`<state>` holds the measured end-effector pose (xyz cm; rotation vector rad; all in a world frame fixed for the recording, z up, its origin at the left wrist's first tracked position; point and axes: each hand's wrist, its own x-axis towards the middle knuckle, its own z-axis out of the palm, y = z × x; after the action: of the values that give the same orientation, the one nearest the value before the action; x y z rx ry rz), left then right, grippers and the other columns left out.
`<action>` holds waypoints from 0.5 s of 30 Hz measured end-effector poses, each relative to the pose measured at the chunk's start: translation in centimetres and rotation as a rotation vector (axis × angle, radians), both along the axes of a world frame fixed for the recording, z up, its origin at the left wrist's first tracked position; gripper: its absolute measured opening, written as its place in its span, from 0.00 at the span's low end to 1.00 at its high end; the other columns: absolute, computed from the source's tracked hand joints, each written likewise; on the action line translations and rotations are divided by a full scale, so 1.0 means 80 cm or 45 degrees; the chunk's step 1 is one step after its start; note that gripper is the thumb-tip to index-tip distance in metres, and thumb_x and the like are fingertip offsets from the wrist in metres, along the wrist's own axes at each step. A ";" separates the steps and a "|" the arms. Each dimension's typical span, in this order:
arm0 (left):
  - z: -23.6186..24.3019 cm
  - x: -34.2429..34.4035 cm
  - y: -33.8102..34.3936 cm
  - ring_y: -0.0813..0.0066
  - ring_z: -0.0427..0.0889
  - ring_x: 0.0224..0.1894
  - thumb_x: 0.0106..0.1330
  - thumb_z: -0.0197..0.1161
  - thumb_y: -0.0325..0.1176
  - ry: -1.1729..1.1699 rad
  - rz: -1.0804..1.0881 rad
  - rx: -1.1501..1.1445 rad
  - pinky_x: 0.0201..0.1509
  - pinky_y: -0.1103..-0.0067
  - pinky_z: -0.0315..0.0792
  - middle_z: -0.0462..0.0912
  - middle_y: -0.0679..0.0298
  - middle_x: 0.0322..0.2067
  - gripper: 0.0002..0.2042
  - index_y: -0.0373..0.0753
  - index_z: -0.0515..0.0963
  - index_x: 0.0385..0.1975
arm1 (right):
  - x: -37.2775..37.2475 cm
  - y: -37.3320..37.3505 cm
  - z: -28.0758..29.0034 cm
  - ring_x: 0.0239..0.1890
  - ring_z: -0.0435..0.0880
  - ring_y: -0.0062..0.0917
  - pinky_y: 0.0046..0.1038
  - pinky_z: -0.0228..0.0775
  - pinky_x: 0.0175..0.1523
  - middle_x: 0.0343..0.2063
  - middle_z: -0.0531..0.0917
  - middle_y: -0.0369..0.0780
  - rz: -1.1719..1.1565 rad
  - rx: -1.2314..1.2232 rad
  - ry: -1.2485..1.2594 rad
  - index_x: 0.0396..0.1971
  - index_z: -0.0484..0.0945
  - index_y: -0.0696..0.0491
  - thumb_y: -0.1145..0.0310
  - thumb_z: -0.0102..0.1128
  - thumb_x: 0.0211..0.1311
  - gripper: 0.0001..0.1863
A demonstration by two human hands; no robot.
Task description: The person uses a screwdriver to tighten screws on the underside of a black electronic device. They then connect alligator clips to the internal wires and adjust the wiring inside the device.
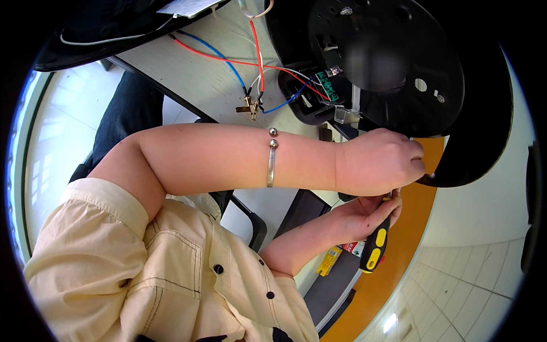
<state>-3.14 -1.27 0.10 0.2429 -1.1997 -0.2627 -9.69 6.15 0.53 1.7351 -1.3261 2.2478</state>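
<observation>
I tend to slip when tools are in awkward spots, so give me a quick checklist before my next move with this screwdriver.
1. Screwdriver in the right hand: ok, handle pointing down and toward me.
2. Screwdriver tip seated: cannot tell, the left hand hides it.
3. Left hand gripping the black round housing: cannot tell; fingers are curled by its rim.
4. Wires clear of both hands: ok.
5. Wire joints sound at the green circuit board: cannot tell, too small.
6. Metal jewellery off: not ok, silver bangle worn.
</observation>
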 end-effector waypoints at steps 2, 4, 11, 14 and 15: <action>0.001 0.004 -0.001 0.67 0.75 0.24 0.37 0.63 0.31 -0.021 0.039 -0.042 0.25 0.75 0.73 0.70 0.63 0.23 0.13 0.34 0.73 0.25 | 0.001 0.002 -0.001 0.35 0.78 0.21 0.18 0.68 0.39 0.34 0.78 0.42 0.008 0.017 -0.006 0.38 0.71 0.62 0.65 0.51 0.63 0.14; 0.001 0.007 0.000 0.67 0.75 0.24 0.37 0.63 0.31 -0.079 0.062 -0.062 0.24 0.76 0.73 0.69 0.63 0.23 0.13 0.34 0.73 0.25 | -0.003 0.002 -0.002 0.35 0.78 0.21 0.18 0.68 0.39 0.34 0.78 0.42 0.040 0.012 -0.023 0.38 0.71 0.62 0.65 0.51 0.62 0.14; 0.005 0.015 0.007 0.66 0.76 0.25 0.35 0.63 0.32 -0.260 0.030 0.027 0.24 0.75 0.72 0.70 0.62 0.22 0.12 0.33 0.73 0.21 | -0.012 0.002 -0.006 0.37 0.79 0.27 0.23 0.72 0.39 0.39 0.77 0.49 -0.010 0.001 0.005 0.38 0.69 0.63 0.64 0.52 0.62 0.15; 0.009 0.017 0.007 0.65 0.76 0.25 0.34 0.63 0.31 -0.248 -0.017 0.065 0.25 0.75 0.72 0.71 0.61 0.22 0.12 0.33 0.72 0.20 | -0.002 0.005 -0.002 0.38 0.79 0.29 0.24 0.73 0.41 0.39 0.77 0.49 -0.025 0.027 -0.027 0.38 0.69 0.63 0.65 0.51 0.62 0.15; 0.011 0.017 0.008 0.64 0.76 0.25 0.33 0.64 0.31 -0.236 -0.017 0.071 0.26 0.74 0.72 0.71 0.60 0.22 0.12 0.33 0.72 0.19 | 0.000 0.006 -0.002 0.38 0.79 0.29 0.24 0.73 0.41 0.39 0.77 0.49 -0.029 0.025 -0.031 0.39 0.68 0.63 0.65 0.51 0.62 0.15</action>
<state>-1.80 -0.64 0.96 0.3129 -1.3788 -0.2901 -9.69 6.63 0.37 1.6954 -1.3700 2.2584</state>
